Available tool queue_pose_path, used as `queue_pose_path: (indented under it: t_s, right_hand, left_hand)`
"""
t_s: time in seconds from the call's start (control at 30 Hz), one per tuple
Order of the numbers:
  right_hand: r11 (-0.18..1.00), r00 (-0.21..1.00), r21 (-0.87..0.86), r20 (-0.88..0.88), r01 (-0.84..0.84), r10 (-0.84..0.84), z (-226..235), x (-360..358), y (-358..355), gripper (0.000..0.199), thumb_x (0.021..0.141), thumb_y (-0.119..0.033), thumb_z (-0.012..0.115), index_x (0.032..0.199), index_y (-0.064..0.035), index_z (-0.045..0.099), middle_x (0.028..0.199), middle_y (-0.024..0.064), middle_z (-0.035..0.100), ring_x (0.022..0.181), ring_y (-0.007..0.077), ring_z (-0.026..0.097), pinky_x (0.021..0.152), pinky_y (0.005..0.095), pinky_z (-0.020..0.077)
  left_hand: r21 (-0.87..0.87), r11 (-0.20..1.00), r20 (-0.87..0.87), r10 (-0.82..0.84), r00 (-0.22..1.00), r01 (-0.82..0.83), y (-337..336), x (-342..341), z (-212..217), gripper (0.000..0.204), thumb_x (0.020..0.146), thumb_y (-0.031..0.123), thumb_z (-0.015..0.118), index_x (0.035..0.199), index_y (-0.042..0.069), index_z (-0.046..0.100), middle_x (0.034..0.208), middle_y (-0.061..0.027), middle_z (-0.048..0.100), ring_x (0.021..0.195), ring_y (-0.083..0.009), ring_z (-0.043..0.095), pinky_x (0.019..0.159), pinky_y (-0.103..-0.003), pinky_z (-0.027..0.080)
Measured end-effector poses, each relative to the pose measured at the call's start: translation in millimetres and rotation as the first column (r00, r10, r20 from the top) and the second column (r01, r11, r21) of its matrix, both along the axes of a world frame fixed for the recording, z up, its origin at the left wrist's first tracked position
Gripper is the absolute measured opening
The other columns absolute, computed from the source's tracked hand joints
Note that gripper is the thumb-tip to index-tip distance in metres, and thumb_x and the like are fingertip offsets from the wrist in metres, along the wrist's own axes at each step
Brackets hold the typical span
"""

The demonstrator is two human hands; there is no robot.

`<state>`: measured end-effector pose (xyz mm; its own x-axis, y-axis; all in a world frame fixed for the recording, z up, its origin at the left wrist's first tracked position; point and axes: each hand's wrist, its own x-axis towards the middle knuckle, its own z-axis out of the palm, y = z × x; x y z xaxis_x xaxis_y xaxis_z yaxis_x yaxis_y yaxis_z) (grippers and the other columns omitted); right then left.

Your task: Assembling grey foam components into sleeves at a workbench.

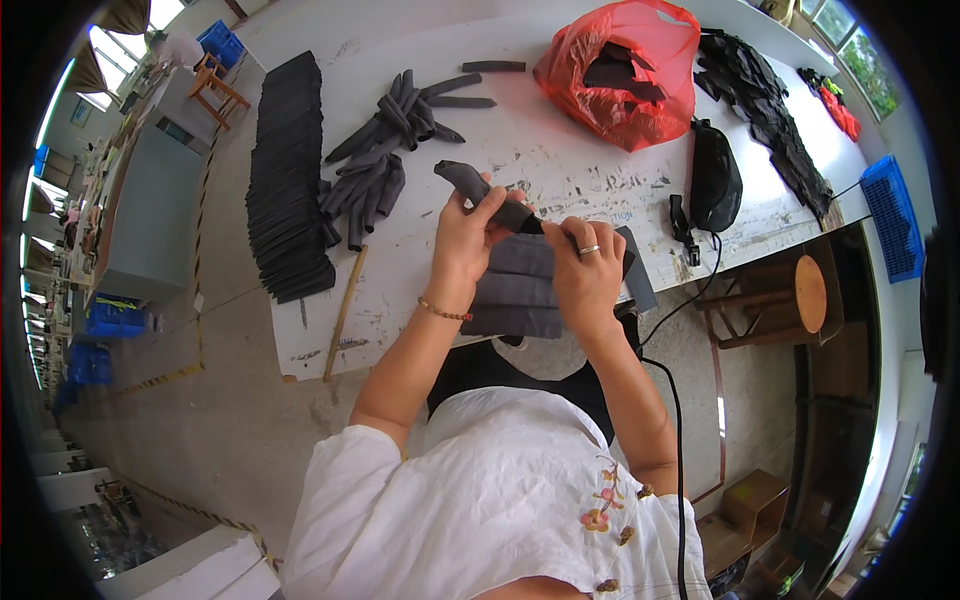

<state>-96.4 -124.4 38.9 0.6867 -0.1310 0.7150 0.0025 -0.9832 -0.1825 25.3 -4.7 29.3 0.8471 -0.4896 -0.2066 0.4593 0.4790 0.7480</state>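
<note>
A dark grey fabric tube (513, 215) stretches between my two hands above the table's near edge. My left hand (468, 225) is closed round its middle, and its folded far end sticks out past the fingers. At the black lower end, my right hand (585, 265) pinches the cloth; a ring is on one finger. What lies under the right fingertips is hidden. Beneath both hands, several flat grey fabric pieces (512, 305) lie side by side at the table edge. Farther left are a loose heap of similar grey tubes (400, 115) and a second bunch (365, 190).
A long row of stacked black fabric (290, 180) lines the left side of the white table (450, 55). A wooden stick (346, 312) lies near it. Rightward are a red plastic bag (620, 90), a black pouch (717, 180), dark fabric pieces (765, 110) and a stool (810, 293).
</note>
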Motion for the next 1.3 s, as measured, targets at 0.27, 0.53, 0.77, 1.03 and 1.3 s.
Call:
queue_pose_path:
  t_s: [0.27, 0.53, 0.77, 1.03, 1.3]
  right_hand:
    - [0.978, 0.999, 0.202, 0.024, -0.050, 0.047, 3, 1, 22, 0.047, 0.074, -0.009, 0.074, 0.119, -0.0097, 0.061, 0.106, 0.0084, 0.054, 0.092, 0.0277, 0.054, 0.081, 0.0393, 0.0424]
    - [0.902, 0.972, 0.362, 0.098, -0.236, 0.215, -9, 0, 18, 0.052, 0.073, -0.003, 0.074, 0.120, -0.0064, 0.053, 0.109, 0.0127, 0.054, 0.093, 0.0334, 0.054, 0.083, 0.0456, 0.0438]
    - [0.927, 0.967, 0.300, -0.048, -0.224, 0.249, 4, -15, 8, 0.034, 0.074, -0.003, 0.072, 0.103, -0.0052, 0.055, 0.107, 0.0143, 0.055, 0.090, 0.0343, 0.055, 0.076, 0.0431, 0.0456]
    - [0.917, 0.952, 0.283, -0.041, -0.281, 0.305, 12, -3, 10, 0.029, 0.071, -0.001, 0.071, 0.094, -0.0042, 0.054, 0.101, 0.0122, 0.056, 0.091, 0.0338, 0.055, 0.074, 0.0434, 0.0462]
    - [0.880, 0.915, 0.318, -0.075, -0.354, 0.396, 7, -11, -1, 0.021, 0.077, -0.001, 0.069, 0.093, -0.0042, 0.057, 0.094, 0.0118, 0.057, 0.084, 0.0321, 0.058, 0.066, 0.0409, 0.0495]
  left_hand:
    - [-0.217, 0.971, 0.152, 0.135, 0.979, -0.100, -3, -26, 21, 0.057, 0.089, 0.011, 0.066, 0.136, 0.002, 0.035, 0.110, -0.0183, 0.064, 0.103, -0.0333, 0.064, 0.089, -0.043, 0.054]
    - [-0.312, 0.942, 0.096, -0.100, 0.990, 0.126, -12, -37, 7, 0.022, 0.093, 0.020, 0.062, 0.105, 0.005, 0.052, 0.094, -0.0170, 0.070, 0.107, -0.0310, 0.063, 0.099, -0.043, 0.045]
    - [-0.258, 0.965, 0.157, 0.000, 0.988, 0.041, -2, -29, 15, 0.012, 0.096, 0.017, 0.057, 0.097, 0.005, 0.055, 0.097, -0.0200, 0.070, 0.104, -0.0305, 0.064, 0.096, -0.040, 0.047]
    - [-0.288, 0.954, 0.034, -0.071, 0.997, 0.078, -17, -45, 4, 0.017, 0.094, 0.023, 0.060, 0.095, 0.006, 0.057, 0.101, -0.0173, 0.069, 0.109, -0.0339, 0.062, 0.097, -0.045, 0.047]
    - [-0.218, 0.974, 0.053, -0.057, 0.997, 0.067, -23, -52, 17, 0.025, 0.096, 0.025, 0.057, 0.099, 0.001, 0.062, 0.106, -0.0190, 0.069, 0.085, -0.0167, 0.062, 0.085, -0.033, 0.049]
